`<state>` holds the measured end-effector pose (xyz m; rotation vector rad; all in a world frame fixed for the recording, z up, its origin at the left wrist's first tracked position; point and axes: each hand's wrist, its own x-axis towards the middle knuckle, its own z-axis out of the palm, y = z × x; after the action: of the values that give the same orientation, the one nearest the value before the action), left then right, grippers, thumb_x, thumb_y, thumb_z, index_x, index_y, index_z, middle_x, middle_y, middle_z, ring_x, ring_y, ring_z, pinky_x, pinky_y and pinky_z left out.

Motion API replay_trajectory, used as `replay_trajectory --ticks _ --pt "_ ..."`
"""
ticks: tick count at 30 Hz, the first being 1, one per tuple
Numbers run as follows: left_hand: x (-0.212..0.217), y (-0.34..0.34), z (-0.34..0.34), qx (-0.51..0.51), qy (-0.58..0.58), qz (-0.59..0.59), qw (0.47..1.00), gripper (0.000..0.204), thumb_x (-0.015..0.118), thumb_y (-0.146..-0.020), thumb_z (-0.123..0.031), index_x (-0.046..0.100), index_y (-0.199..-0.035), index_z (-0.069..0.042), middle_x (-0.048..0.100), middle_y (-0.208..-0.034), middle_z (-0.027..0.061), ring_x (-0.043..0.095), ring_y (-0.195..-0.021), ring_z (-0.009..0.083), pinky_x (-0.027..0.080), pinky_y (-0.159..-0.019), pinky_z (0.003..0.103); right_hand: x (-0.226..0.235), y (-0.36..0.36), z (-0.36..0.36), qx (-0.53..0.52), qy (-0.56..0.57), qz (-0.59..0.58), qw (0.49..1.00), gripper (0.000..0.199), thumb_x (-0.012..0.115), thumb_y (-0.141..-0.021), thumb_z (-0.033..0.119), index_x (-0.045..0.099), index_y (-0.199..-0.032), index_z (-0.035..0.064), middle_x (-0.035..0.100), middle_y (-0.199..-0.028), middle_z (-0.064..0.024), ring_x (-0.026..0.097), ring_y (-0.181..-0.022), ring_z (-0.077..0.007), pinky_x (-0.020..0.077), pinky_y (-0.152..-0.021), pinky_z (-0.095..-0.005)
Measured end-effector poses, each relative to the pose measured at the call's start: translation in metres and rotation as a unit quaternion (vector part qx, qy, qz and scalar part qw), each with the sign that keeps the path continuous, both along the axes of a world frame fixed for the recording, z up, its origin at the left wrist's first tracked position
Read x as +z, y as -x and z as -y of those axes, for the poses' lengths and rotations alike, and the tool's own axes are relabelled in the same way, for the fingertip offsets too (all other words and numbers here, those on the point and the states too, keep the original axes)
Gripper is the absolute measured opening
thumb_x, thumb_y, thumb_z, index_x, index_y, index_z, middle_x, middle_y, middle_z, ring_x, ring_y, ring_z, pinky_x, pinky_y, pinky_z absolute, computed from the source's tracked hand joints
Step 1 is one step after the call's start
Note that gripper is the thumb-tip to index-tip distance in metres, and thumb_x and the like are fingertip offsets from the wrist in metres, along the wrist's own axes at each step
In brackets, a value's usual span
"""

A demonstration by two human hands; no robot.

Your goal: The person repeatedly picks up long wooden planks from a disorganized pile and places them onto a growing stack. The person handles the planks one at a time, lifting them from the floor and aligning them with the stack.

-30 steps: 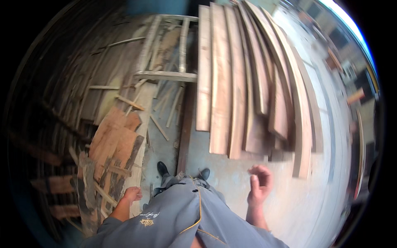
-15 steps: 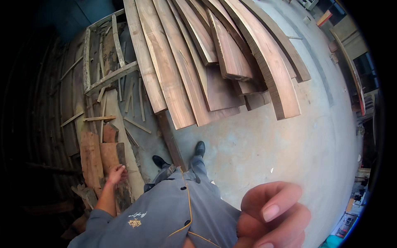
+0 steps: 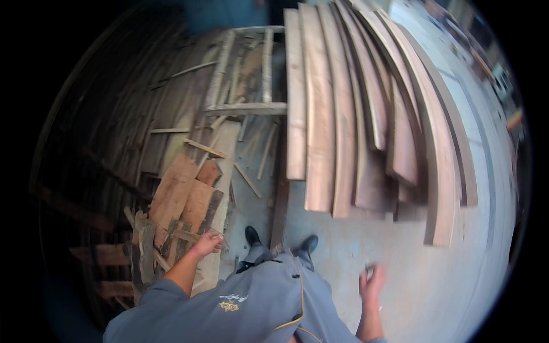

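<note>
My left hand [image 3: 209, 243] hangs by my left side with its fingers curled together, in front of a stack of wood offcuts. What it may hold is too small to make out. My right hand [image 3: 372, 280] is low on the right over the floor, its fingers bent inward and blurred; anything in them cannot be made out. Ahead lies a pile of long brown planks [image 3: 318, 137], their near ends uneven and overhanging the floor. Several reddish offcut boards [image 3: 174, 191] lean and lie left of my feet.
A worn wooden frame [image 3: 246, 108] stands left of the planks. Beneath the pile a dark beam [image 3: 280, 206] runs toward my feet. Thin strips [image 3: 247, 180] lie scattered on the concrete floor [image 3: 354, 246]. More boards [image 3: 126, 126] fill the dark left side.
My view has swung left, so the planks sit further right and lower. My right hand has dropped from close to the camera down to my side. My left hand still hangs by the offcuts.
</note>
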<state>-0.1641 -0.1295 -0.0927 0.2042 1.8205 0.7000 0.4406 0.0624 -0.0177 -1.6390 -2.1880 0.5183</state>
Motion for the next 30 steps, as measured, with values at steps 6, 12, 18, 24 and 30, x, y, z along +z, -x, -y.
replay_trajectory --ticks 6,12,18,24,30 --pt "-0.011 0.003 0.081 0.097 0.042 -0.016 0.994 0.064 0.071 -0.099 -0.031 0.048 -0.145 0.006 0.069 -0.099 0.0097 0.068 -0.085 0.0189 0.059 -0.076 0.035 -0.171 -0.179 0.124 -0.074 0.552 0.360 0.748 0.065 0.078 -0.085 0.047 0.069 -0.123 -0.0051 0.069 -0.128 -0.0259 0.066 -0.122 -0.0348 0.0512 -0.103 -0.0442" --pt "-0.034 0.013 0.124 0.170 0.034 -0.003 0.985 0.048 0.073 -0.097 -0.029 0.060 -0.130 0.003 0.069 -0.102 0.0125 0.069 -0.082 0.0216 0.059 -0.073 0.036 -0.221 -0.111 0.062 -0.082 0.543 0.085 0.832 0.062 0.079 -0.085 0.043 0.071 -0.119 -0.0083 0.072 -0.120 -0.0259 0.070 -0.114 -0.0327 0.0543 -0.098 -0.0423" --pt "-0.053 0.009 0.137 0.222 0.007 0.002 0.975 0.041 0.075 -0.095 -0.030 0.066 -0.122 -0.001 0.069 -0.098 0.0104 0.068 -0.078 0.0204 0.058 -0.069 0.035 -0.107 0.055 -0.029 -0.110 0.444 0.030 0.889 0.053 0.079 -0.086 0.027 0.068 -0.121 -0.0115 0.075 -0.111 -0.0243 0.073 -0.100 -0.0288 0.0581 -0.085 -0.0389" --pt "-0.074 -0.003 0.150 0.249 -0.013 0.035 0.968 0.033 0.076 -0.094 -0.031 0.071 -0.113 -0.004 0.067 -0.088 0.0067 0.067 -0.075 0.0188 0.058 -0.067 0.035 -0.147 0.034 -0.074 -0.077 0.483 -0.005 0.872 0.043 0.078 -0.088 0.023 0.072 -0.116 -0.0084 0.076 -0.106 -0.0195 0.072 -0.098 -0.0236 0.0573 -0.086 -0.0376" --pt "-0.077 -0.019 0.163 0.250 -0.007 0.035 0.968 0.028 0.073 -0.096 -0.029 0.071 -0.101 -0.001 0.067 -0.085 0.0076 0.067 -0.073 0.0202 0.059 -0.065 0.036 -0.168 -0.008 -0.078 -0.041 0.591 -0.123 0.796 0.042 0.077 -0.091 0.028 0.073 -0.115 -0.0060 0.076 -0.106 -0.0164 0.070 -0.097 -0.0201 0.0559 -0.087 -0.0373"
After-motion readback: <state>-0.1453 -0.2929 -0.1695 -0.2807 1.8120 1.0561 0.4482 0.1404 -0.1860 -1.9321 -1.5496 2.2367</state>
